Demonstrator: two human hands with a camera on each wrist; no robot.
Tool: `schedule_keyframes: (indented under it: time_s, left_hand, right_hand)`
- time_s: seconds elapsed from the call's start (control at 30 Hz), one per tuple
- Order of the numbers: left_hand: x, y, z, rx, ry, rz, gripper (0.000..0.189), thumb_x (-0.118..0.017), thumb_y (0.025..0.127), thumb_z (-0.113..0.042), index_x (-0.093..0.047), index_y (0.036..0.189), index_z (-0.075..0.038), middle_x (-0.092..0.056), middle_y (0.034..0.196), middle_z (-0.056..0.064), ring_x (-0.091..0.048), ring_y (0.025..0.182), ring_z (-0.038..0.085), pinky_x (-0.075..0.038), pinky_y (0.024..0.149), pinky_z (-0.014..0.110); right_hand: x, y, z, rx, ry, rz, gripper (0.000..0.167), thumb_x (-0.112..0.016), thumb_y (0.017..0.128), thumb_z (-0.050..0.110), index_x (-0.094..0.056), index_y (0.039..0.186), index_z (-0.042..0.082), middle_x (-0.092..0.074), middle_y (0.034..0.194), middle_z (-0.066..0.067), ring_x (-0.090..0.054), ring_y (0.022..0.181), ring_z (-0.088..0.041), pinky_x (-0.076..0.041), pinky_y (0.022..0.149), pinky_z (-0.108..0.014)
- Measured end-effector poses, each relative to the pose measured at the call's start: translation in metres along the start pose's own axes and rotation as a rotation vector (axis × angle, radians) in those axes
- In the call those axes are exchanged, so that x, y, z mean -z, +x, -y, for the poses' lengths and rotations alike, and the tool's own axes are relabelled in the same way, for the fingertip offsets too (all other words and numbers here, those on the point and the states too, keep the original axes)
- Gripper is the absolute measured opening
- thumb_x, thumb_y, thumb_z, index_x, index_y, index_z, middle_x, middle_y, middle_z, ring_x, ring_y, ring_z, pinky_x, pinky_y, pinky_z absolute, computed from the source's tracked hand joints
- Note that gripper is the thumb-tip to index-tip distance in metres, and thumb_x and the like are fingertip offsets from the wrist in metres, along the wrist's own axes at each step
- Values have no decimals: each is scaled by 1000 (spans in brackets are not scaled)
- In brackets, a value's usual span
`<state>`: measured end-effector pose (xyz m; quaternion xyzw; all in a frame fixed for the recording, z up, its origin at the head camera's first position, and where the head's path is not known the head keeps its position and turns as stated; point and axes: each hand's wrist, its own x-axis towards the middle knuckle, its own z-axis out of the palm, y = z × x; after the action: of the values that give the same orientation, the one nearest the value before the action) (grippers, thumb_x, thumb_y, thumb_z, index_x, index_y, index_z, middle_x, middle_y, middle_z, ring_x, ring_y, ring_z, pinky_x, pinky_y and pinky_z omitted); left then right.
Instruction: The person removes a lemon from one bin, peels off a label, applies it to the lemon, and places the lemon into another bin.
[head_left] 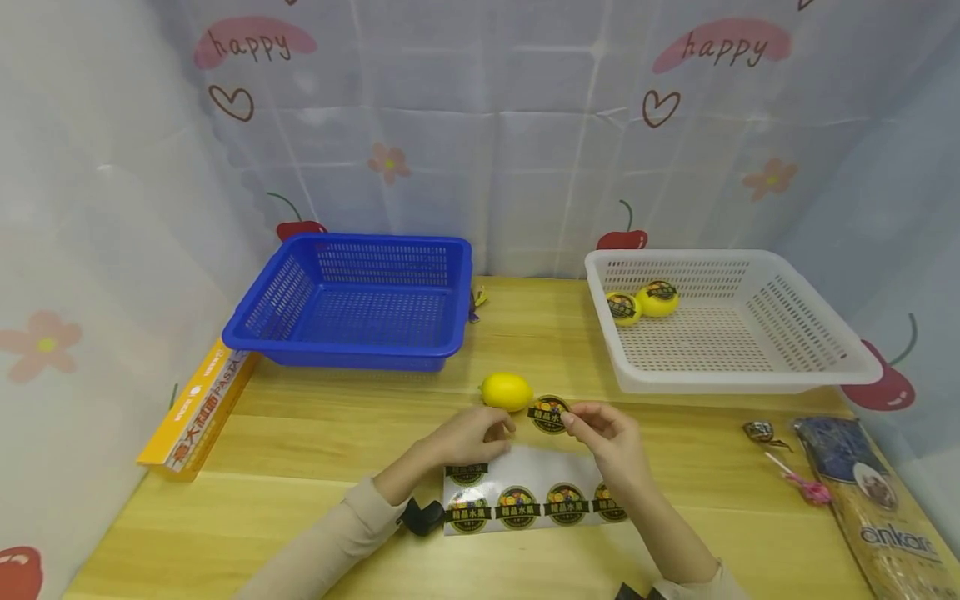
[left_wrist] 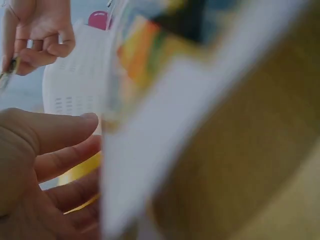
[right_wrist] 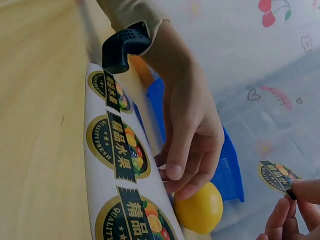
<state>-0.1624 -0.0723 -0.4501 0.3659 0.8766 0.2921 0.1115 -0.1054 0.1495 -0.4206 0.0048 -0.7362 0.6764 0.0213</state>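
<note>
My right hand [head_left: 611, 437] pinches a round black-and-gold fruit sticker [head_left: 548, 415] by its edge between thumb and fingers, held up off the table. A yellow lemon [head_left: 507, 392] lies on the table just beyond my left hand [head_left: 471, 435]. That hand hovers at the far edge of a white sticker sheet [head_left: 517, 475], its fingers loosely bent and the thumb apart from them in the left wrist view. Whether its fingertips touch the sheet or lemon I cannot tell. Several stickers remain on the sheet, which looks lifted or bent in the right wrist view.
At the back left stands a blue basket [head_left: 345, 354], with an orange pasta box [head_left: 197, 408] beside it. The white basket [head_left: 742, 379] at right holds two stickered lemons [head_left: 658, 300]. A lollipop [head_left: 810, 487], a small dark wrapped candy [head_left: 759, 431] and a pasta bag [head_left: 873, 508] lie at far right.
</note>
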Motion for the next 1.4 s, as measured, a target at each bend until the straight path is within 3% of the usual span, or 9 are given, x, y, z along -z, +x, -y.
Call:
schedule_keyframes:
  time_s: [0.1,0.2,0.37,0.5,0.63,0.73,0.9,1.2,1.4]
  left_hand:
    - [6,-4,-1,39,9,-74,19,-68,84,-14,-64,99,-2,-64,90,6,-59,81,17,-49,75,26]
    - [12,-7,-2,137,-17,-174,29,-72,82,-18,-57,101,-2,-59,95,10,-56,85,21,-49,76,32]
    - [16,2,6,213,-73,-308,68,-78,77,-24,-41,129,-1,-45,126,22,-48,114,34,-42,95,51]
    - [17,18,15,159,-90,-248,83,-80,74,-21,-35,141,-4,-38,142,19,-34,131,38,-29,104,58]
    - [14,31,21,129,-124,-144,79,-80,74,-16,-39,141,-6,-41,143,14,-36,130,35,-28,106,54]
    - [11,37,23,136,-131,-116,72,-79,73,-15,-45,137,-9,-48,138,10,-43,123,31,-32,103,49]
    - [17,38,22,120,-165,-139,66,-79,71,-12,-50,130,-5,-55,127,13,-53,110,29,-43,92,44]
    - [55,34,-1,67,-269,-235,65,-80,70,-20,-54,127,-7,-61,113,12,-59,90,22,-51,71,28]
    - [75,38,-22,9,-454,-212,66,-78,73,-12,-47,132,-5,-55,113,16,-59,82,22,-55,64,31]
  right_hand:
    - [4,5,2,-5,6,1,23,-65,88,8,-60,102,-9,-63,84,3,-58,79,-11,-51,75,-25]
    - [6,10,5,11,6,3,24,-66,88,10,-61,102,-8,-64,84,3,-59,79,-11,-51,76,-24]
    - [9,22,12,-13,2,7,28,-67,88,17,-60,104,-5,-63,87,3,-58,82,-11,-51,77,-23]
    - [8,30,14,-55,-29,29,30,-68,88,19,-60,105,-4,-62,90,3,-58,84,-12,-50,80,-26]
    - [5,36,13,-54,-38,76,30,-67,88,16,-59,106,-7,-62,90,0,-59,84,-13,-50,81,-29]
    - [4,39,13,-36,-37,109,29,-66,88,13,-59,106,-9,-62,91,-2,-59,83,-12,-50,79,-28]
    - [6,44,15,17,-46,148,27,-65,88,11,-59,105,-10,-62,92,-3,-59,83,-11,-50,78,-26]
    - [10,50,33,68,-41,195,25,-65,89,11,-59,103,-8,-62,93,-1,-59,85,-12,-51,79,-26]
    - [6,56,51,107,27,232,17,-64,89,10,-60,99,-3,-61,91,-1,-59,82,-13,-52,77,-27]
